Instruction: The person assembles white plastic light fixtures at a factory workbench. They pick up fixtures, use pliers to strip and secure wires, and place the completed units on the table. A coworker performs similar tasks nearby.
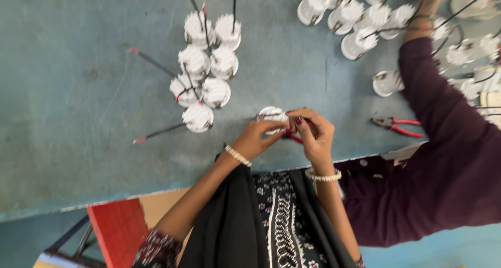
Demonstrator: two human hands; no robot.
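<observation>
Both pinching here: left hand [254, 138] clamped on a small round white lamp housing [271, 114], right hand [312, 132] nipping its red wire [294, 138] just below. Housing sitting right above the fingertips, face-up-ish, too blurry to tell the axis. Red-handled pliers [397, 126] off right, white housings cluster [207, 72] up left on the blue-grey table [78, 106].
</observation>
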